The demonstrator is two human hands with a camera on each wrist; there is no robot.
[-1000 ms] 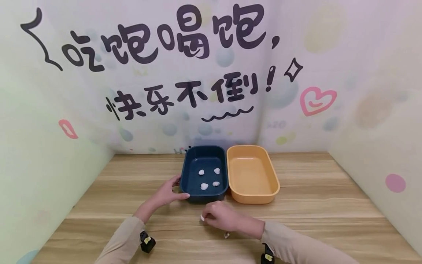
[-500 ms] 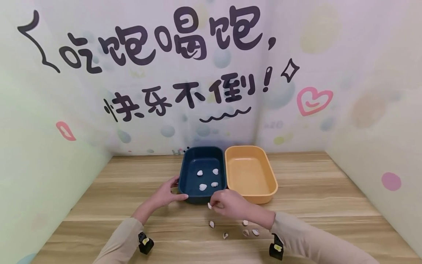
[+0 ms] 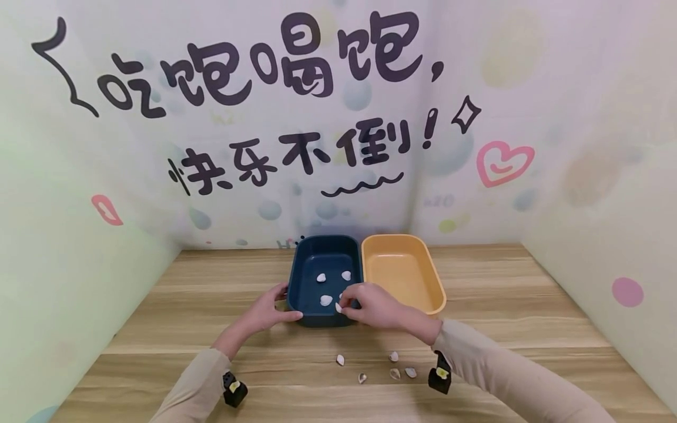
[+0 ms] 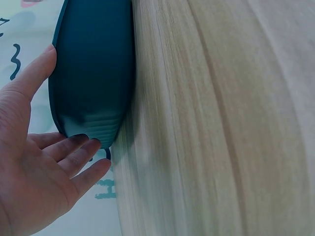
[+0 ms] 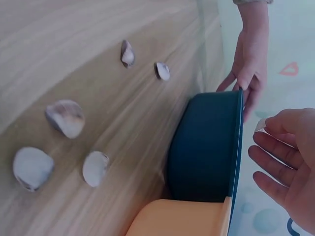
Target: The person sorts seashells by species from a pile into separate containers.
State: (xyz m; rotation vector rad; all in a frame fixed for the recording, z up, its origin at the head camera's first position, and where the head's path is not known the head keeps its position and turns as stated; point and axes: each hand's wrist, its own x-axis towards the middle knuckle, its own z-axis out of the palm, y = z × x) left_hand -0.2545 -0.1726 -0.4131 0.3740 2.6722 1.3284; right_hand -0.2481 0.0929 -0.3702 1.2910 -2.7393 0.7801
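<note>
A small white seashell [image 3: 338, 307] is pinched between thumb and fingertips of my right hand [image 3: 372, 305], over the near right part of the dark blue bin [image 3: 328, 321]. In the right wrist view the pinched shell [image 5: 260, 125] shows only as a white sliver. Several white shells [image 3: 326, 300] lie spread on the bin's floor, one partly hidden by my right fingers. My left hand [image 3: 270, 310] rests at the bin's near left corner. Its thumb touches the front rim and its loosely extended fingers [image 4: 74, 152] lie along the side.
A yellow bin [image 3: 402, 276] with no shells visible inside stands against the blue bin's right side. Several loose shells [image 3: 395, 373] lie on the wooden table [image 3: 211, 388] in front of the bins. A printed cloth wall [image 3: 338, 194] rises behind them.
My right hand has carried the pinched shell from the table in front up over the blue bin's near rim. My left hand has stayed at the bin's corner.
</note>
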